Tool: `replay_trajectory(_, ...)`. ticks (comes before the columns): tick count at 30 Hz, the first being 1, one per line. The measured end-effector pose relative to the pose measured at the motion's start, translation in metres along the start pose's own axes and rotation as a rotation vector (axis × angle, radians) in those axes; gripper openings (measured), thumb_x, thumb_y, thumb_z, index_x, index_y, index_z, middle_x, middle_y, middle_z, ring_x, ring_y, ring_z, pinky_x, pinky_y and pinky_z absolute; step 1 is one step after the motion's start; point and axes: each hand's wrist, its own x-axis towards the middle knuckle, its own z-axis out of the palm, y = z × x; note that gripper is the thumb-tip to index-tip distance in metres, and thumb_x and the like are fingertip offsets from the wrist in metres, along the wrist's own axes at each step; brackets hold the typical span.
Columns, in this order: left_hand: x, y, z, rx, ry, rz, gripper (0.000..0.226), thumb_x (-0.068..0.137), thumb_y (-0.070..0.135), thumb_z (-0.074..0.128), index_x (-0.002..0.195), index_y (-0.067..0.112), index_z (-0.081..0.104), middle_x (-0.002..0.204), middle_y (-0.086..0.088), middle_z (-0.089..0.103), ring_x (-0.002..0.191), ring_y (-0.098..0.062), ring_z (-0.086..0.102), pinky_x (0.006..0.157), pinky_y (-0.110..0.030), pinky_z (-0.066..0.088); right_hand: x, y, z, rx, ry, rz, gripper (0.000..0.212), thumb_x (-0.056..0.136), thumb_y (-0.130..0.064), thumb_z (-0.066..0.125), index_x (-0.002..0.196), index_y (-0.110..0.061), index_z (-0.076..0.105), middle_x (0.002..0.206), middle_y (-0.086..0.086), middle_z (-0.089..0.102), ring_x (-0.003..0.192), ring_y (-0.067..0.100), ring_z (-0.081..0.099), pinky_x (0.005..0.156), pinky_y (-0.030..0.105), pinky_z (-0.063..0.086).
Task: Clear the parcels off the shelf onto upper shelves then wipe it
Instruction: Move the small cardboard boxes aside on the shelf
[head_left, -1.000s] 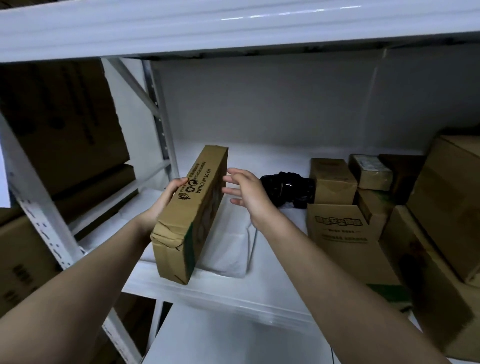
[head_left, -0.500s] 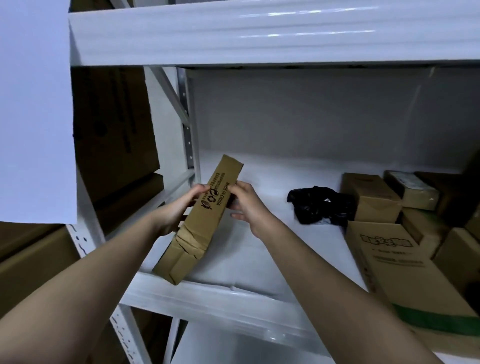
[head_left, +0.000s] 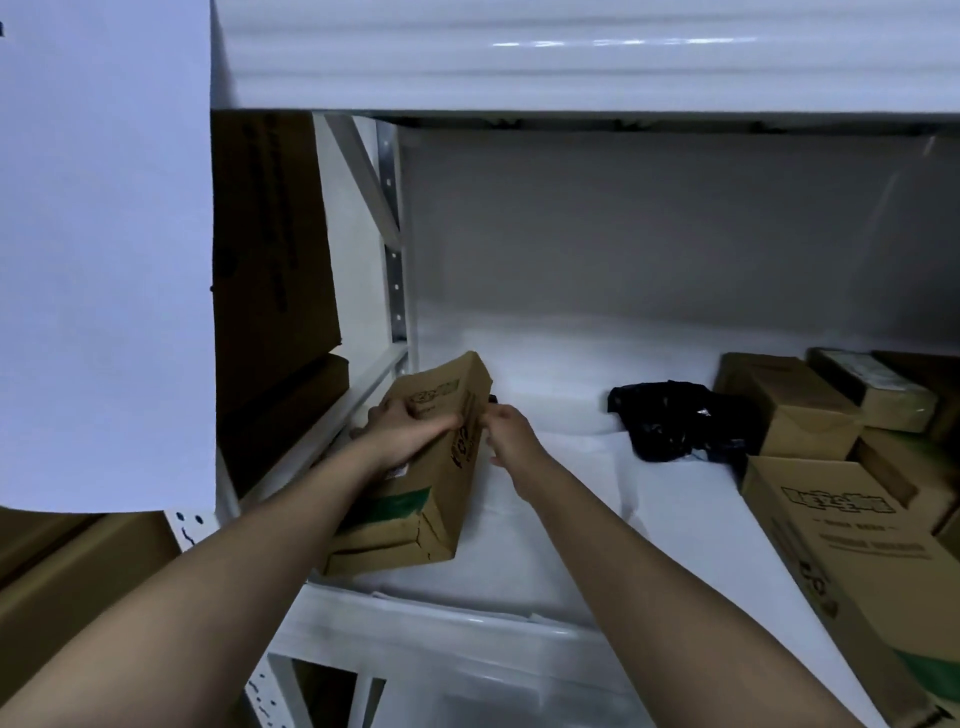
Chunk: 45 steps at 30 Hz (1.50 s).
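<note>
A long brown cardboard parcel (head_left: 415, 499) with a green stripe lies tilted at the left end of the white shelf (head_left: 649, 519), its near end by the shelf's front edge. My left hand (head_left: 410, 428) lies over the parcel's top face and grips it. My right hand (head_left: 506, 436) holds the parcel's right side near its far end. Further right on the shelf are a crumpled black bag (head_left: 670, 423) and several brown boxes (head_left: 795, 410), one large printed box (head_left: 862, 561) lying at the front right.
The upper shelf's white front beam (head_left: 571, 57) runs across the top. A white sheet of paper (head_left: 104, 249) hangs at the upper left. Big brown cartons (head_left: 270, 244) fill the neighbouring bay on the left, behind the rack's upright (head_left: 395, 234).
The parcel has turned from standing on its edge to lying more flat, its broad face up. My left hand has shifted on top of it. The view has tilted upward.
</note>
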Motion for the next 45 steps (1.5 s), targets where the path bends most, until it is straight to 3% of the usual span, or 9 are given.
replay_trajectory(4, -0.005, -0.002, 0.006, 0.215, 0.078, -0.033, 0.12, 0.041, 0.089, 0.047, 0.142, 0.027, 0.034, 0.145, -0.004, 0.039, 0.131, -0.033, 0.036, 0.107, -0.048, 0.032, 0.023, 0.021, 0.005, -0.25, -0.063, -0.006, 0.021, 0.096, -0.014, 0.042, 0.082, -0.016, 0.057, 0.081, 0.001, 0.054, 0.081, 0.018, 0.049, 0.072, 0.028, 0.036)
replay_trajectory(5, -0.006, -0.003, 0.008, 0.263, 0.104, -0.041, 0.118, 0.043, 0.089, 0.046, 0.143, 0.027, 0.033, 0.148, -0.004, 0.035, 0.134, -0.034, 0.033, 0.108, -0.049, 0.029, 0.028, 0.027, 0.007, -0.371, -0.096, -0.02, 0.021, 0.097, -0.012, 0.04, 0.088, -0.015, 0.058, 0.086, 0.004, 0.056, 0.083, 0.02, 0.051, 0.072, 0.029, 0.038)
replay_trajectory(7, -0.005, -0.004, 0.01, 0.339, 0.114, -0.07, 0.108, 0.056, 0.086, 0.049, 0.146, 0.029, 0.026, 0.154, -0.005, 0.024, 0.139, -0.035, 0.024, 0.111, -0.051, 0.022, 0.039, 0.041, 0.008, -0.62, -0.148, -0.032, 0.028, 0.098, -0.01, 0.038, 0.12, -0.006, 0.054, 0.118, 0.016, 0.055, 0.107, 0.029, 0.054, 0.089, 0.034, 0.044)
replay_trajectory(9, -0.001, -0.007, 0.014, 0.395, 0.109, -0.095, 0.101, 0.066, 0.081, 0.052, 0.147, 0.03, 0.019, 0.156, -0.008, 0.016, 0.141, -0.038, 0.017, 0.112, -0.055, 0.017, 0.045, 0.054, 0.007, -0.796, -0.196, -0.008, 0.046, 0.098, -0.015, 0.041, 0.141, -0.001, 0.036, 0.144, 0.017, 0.039, 0.131, 0.032, 0.04, 0.106, 0.039, 0.037)
replay_trajectory(12, 0.001, -0.009, 0.018, 0.473, 0.117, -0.103, 0.102, 0.068, 0.079, 0.053, 0.148, 0.03, 0.015, 0.157, -0.01, 0.01, 0.141, -0.042, 0.013, 0.111, -0.06, 0.014, 0.048, 0.065, 0.007, -0.964, -0.285, 0.016, 0.066, 0.096, -0.031, 0.047, 0.152, -0.011, 0.016, 0.157, 0.009, 0.019, 0.144, 0.028, 0.019, 0.115, 0.043, 0.025)
replay_trajectory(15, 0.004, -0.01, 0.021, 0.576, 0.115, -0.1, 0.1, 0.07, 0.078, 0.053, 0.148, 0.029, 0.016, 0.156, -0.011, 0.01, 0.14, -0.044, 0.014, 0.11, -0.063, 0.014, 0.051, 0.068, 0.004, -1.121, -0.33, 0.031, 0.07, 0.095, -0.04, 0.047, 0.153, -0.021, 0.012, 0.159, 0.005, 0.011, 0.145, 0.03, 0.012, 0.113, 0.047, 0.022)
replay_trajectory(22, 0.004, -0.014, 0.035, 0.701, 0.092, -0.095, 0.098, 0.065, 0.081, 0.05, 0.145, 0.032, 0.022, 0.154, -0.01, 0.015, 0.139, -0.046, 0.012, 0.108, -0.066, 0.012, 0.054, 0.067, 0.009, -1.262, -0.31, 0.025, 0.061, 0.092, -0.047, 0.046, 0.146, -0.023, 0.031, 0.145, 0.006, 0.033, 0.134, 0.032, 0.03, 0.103, 0.045, 0.031)
replay_trajectory(33, 0.011, -0.028, 0.027, 0.674, 0.086, -0.122, 0.099, 0.067, 0.082, 0.049, 0.147, 0.035, 0.015, 0.156, -0.009, 0.01, 0.139, -0.045, 0.013, 0.11, -0.061, 0.013, 0.056, 0.072, 0.011, -1.393, -0.316, 0.012, 0.057, 0.095, -0.043, 0.037, 0.148, -0.024, 0.026, 0.149, 0.007, 0.028, 0.135, 0.034, 0.028, 0.104, 0.048, 0.03)
replay_trajectory(45, 0.008, -0.035, 0.031, 0.761, 0.036, -0.111, 0.095, 0.077, 0.082, 0.031, 0.152, 0.034, -0.001, 0.159, -0.01, -0.012, 0.144, -0.036, -0.015, 0.111, -0.062, -0.006, 0.057, 0.074, 0.012, -1.411, -0.313, 0.004, 0.055, 0.095, -0.041, 0.037, 0.146, -0.021, 0.029, 0.148, 0.009, 0.029, 0.133, 0.035, 0.031, 0.103, 0.048, 0.033)
